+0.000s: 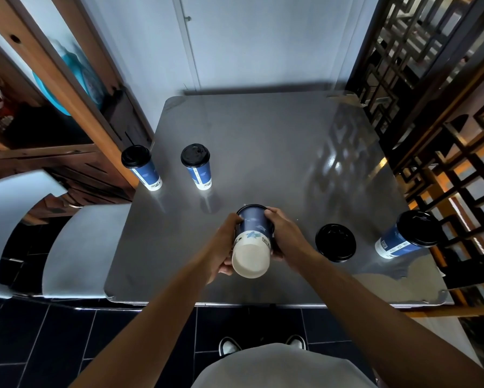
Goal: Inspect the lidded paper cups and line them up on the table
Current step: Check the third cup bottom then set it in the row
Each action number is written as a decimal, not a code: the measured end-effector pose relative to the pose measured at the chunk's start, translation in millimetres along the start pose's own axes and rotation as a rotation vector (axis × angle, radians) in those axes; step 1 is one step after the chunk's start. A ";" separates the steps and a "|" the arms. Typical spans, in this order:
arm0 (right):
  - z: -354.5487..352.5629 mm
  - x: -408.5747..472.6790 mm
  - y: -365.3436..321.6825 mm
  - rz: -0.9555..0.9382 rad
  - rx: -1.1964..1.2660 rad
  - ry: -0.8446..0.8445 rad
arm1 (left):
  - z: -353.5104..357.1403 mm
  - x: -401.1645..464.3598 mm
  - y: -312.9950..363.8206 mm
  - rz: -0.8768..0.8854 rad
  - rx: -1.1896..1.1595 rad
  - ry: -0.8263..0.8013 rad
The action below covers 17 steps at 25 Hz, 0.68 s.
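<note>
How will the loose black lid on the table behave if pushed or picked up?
The loose lid lies flat on the smooth, glossy table, so it would probably slide, not tip. It looks thin and plastic: likely light and slightly flexible. Its low rim offers little to pinch.

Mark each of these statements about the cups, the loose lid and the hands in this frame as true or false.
1. Both hands grip one cup. True: the left hand and right hand hold the tilted cup, its base toward the camera.
2. Four lidded cups stand at the table's left. False: two do, the far-left cup and the cup beside it.
3. A loose black lid lies on the table. True.
4. The loose lid lies left of the held cup. False: it lies to its right.
5. The right-side cup has no lid. False: it wears a black lid.
</note>
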State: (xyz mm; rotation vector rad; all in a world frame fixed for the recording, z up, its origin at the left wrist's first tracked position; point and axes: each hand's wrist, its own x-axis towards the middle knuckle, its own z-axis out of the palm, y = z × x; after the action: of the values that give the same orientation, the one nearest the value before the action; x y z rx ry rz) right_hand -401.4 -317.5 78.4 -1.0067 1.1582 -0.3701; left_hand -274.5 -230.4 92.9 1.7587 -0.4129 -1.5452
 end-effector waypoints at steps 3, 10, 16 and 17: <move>-0.1 0.6 -1.5 -0.006 -0.061 -0.030 | -0.6 -0.5 3.6 -0.033 0.060 0.018; -3.8 1.3 -5.8 -0.011 0.031 0.013 | 5.1 7.8 -4.0 0.076 -0.236 -0.056; 4.0 3.2 -4.0 0.020 0.149 0.017 | 9.4 5.8 -1.0 0.018 -0.307 -0.094; 3.5 4.6 -4.9 0.011 0.146 0.019 | 8.7 6.1 0.2 0.017 -0.258 -0.062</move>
State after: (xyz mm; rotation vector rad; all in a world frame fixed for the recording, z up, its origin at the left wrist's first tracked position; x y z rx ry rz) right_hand -395.3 -321.7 79.8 -0.8711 1.1363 -0.4494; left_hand -281.4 -237.4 88.8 1.5085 -0.2452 -1.5688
